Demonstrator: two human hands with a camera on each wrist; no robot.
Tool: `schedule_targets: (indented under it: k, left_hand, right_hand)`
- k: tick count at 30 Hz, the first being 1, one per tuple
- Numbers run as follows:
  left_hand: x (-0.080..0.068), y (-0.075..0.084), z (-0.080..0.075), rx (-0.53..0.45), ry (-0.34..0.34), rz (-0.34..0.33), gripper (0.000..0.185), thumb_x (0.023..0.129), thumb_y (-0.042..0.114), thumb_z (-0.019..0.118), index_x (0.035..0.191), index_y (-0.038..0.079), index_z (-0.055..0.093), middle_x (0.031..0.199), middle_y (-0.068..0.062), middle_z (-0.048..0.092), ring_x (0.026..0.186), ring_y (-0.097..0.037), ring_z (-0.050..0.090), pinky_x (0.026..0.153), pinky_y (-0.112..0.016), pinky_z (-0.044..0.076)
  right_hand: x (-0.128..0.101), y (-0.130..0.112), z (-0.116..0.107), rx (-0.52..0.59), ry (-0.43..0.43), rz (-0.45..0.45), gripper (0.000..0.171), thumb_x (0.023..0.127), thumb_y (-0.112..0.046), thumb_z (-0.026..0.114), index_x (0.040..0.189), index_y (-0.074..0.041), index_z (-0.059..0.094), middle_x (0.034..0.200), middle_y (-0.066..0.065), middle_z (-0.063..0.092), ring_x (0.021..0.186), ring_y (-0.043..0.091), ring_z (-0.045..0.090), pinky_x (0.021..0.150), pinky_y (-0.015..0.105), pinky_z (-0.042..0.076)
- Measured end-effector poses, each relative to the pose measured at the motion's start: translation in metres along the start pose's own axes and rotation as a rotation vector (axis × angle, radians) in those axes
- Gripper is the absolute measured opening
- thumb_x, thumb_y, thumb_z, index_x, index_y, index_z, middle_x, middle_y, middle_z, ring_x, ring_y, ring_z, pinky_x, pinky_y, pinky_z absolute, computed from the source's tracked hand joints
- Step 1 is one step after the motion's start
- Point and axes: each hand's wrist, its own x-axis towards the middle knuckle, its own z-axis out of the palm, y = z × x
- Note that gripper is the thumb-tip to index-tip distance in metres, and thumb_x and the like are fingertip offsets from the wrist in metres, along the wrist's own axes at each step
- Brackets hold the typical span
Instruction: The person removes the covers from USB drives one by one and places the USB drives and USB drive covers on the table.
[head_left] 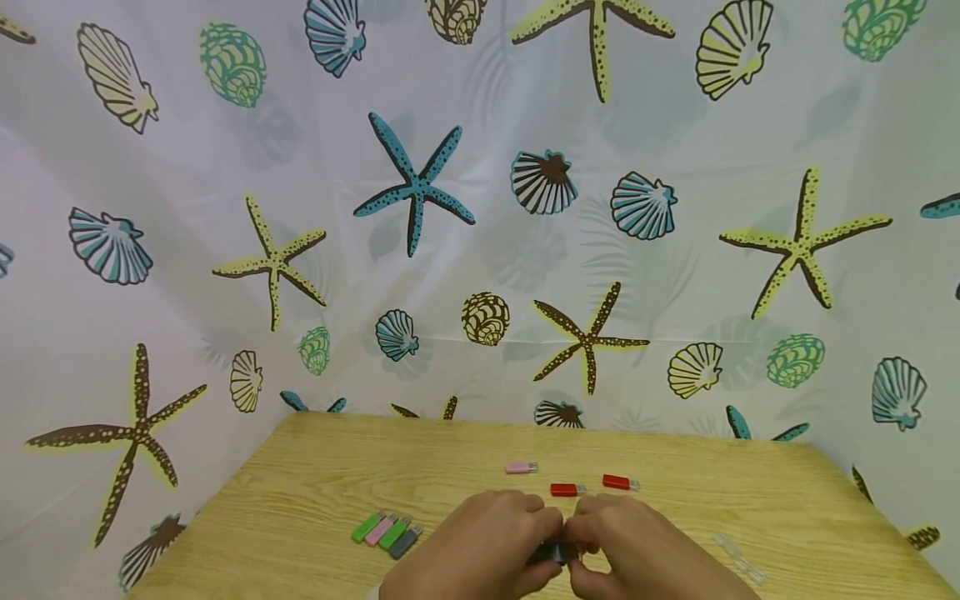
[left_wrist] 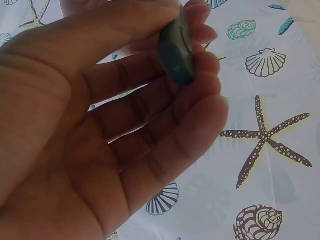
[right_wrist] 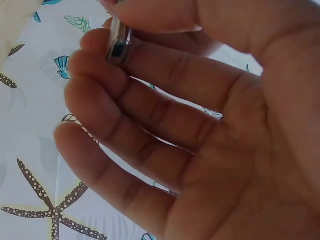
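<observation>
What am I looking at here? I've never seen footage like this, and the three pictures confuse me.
There is no machine: a person works with two bare hands and wears three cameras. The wide picture comes from the head, looking down at a wooden table backed by a curtain printed with shells and starfish. The two close-ups come from cameras on the wrists, so each shows a palm from below.

On the table lie four USB sticks in a row, green, pink, green and grey, then a pink stick and two red sticks farther back. Clear caps lie to the right.

The left hand pinches a dark stick between thumb and fingers. The right hand pinches its metal plug. The hands meet over the table's near edge.
</observation>
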Motion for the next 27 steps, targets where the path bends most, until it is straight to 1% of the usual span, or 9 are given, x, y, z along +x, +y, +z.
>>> schedule_targets:
  k: [3,5,7,10,14,23,25,27]
  left_hand:
    - [-0.0015,-0.0001,-0.0007,0.006,0.02,-0.001,0.011,0.091,0.028,0.068,0.087,0.02,0.062,0.069,0.015,0.044,0.06,0.001,0.041,0.057,-0.016,0.036]
    - [-0.0025,-0.0001,-0.0012,0.016,0.038,0.0,0.01,0.092,0.028,0.067,0.089,0.02,0.061,0.069,0.015,0.044,0.061,0.002,0.041,0.057,-0.016,0.036]
    - [-0.0034,0.0001,-0.0012,0.041,0.06,0.007,0.009,0.093,0.029,0.065,0.09,0.021,0.061,0.069,0.016,0.043,0.061,0.003,0.041,0.057,-0.015,0.036]
    - [-0.004,0.0004,-0.0011,0.067,0.089,0.011,0.009,0.094,0.029,0.065,0.089,0.023,0.06,0.067,0.016,0.042,0.06,0.003,0.04,0.055,-0.015,0.034]
    - [-0.0044,0.0008,-0.0014,0.081,0.116,0.013,0.012,0.093,0.029,0.065,0.085,0.024,0.058,0.065,0.016,0.04,0.059,0.002,0.039,0.053,-0.014,0.033]
    - [-0.0051,0.0002,-0.0026,0.07,0.124,0.01,0.013,0.093,0.028,0.066,0.082,0.024,0.058,0.065,0.016,0.04,0.059,0.003,0.039,0.053,-0.014,0.033]
    - [-0.0055,-0.0005,-0.0025,0.065,0.123,0.012,0.014,0.092,0.027,0.066,0.081,0.023,0.057,0.065,0.016,0.04,0.059,0.003,0.039,0.052,-0.014,0.033]
    - [-0.0059,-0.0011,-0.0022,0.06,0.121,0.012,0.017,0.092,0.027,0.066,0.079,0.023,0.056,0.065,0.016,0.039,0.058,0.003,0.038,0.052,-0.013,0.032]
  right_hand:
    - [0.001,-0.0014,0.0,0.008,0.014,0.025,0.025,0.082,-0.004,0.067,0.079,-0.029,0.062,0.073,-0.022,0.049,0.071,-0.004,0.046,0.063,0.022,0.043]
    - [0.0014,-0.0022,0.0002,0.009,0.035,0.042,0.023,0.083,-0.006,0.067,0.082,-0.028,0.061,0.076,-0.021,0.049,0.073,-0.003,0.047,0.065,0.023,0.045]
    - [0.0011,-0.0029,0.0011,-0.004,0.07,0.039,0.021,0.084,-0.008,0.068,0.085,-0.027,0.06,0.079,-0.02,0.049,0.075,-0.002,0.047,0.065,0.023,0.045]
    - [-0.0009,-0.0037,0.0035,-0.038,0.146,-0.004,0.02,0.084,-0.008,0.068,0.09,-0.026,0.06,0.084,-0.02,0.05,0.076,-0.002,0.046,0.065,0.021,0.045]
    - [-0.0035,-0.0035,0.0065,-0.073,0.223,-0.08,0.023,0.082,-0.005,0.068,0.091,-0.025,0.06,0.086,-0.018,0.05,0.078,-0.002,0.046,0.064,0.019,0.044]
    - [-0.0041,-0.0019,0.0087,-0.1,0.277,-0.146,0.026,0.077,-0.004,0.07,0.087,-0.026,0.058,0.084,-0.017,0.049,0.077,-0.003,0.044,0.063,0.018,0.041]
    - [-0.0038,-0.0019,0.0086,-0.096,0.273,-0.149,0.027,0.077,-0.004,0.07,0.086,-0.026,0.057,0.084,-0.017,0.048,0.077,-0.003,0.044,0.063,0.018,0.042]
    - [-0.0035,-0.0022,0.0081,-0.086,0.257,-0.134,0.026,0.078,-0.005,0.07,0.085,-0.026,0.056,0.083,-0.018,0.046,0.076,-0.002,0.044,0.063,0.019,0.043]
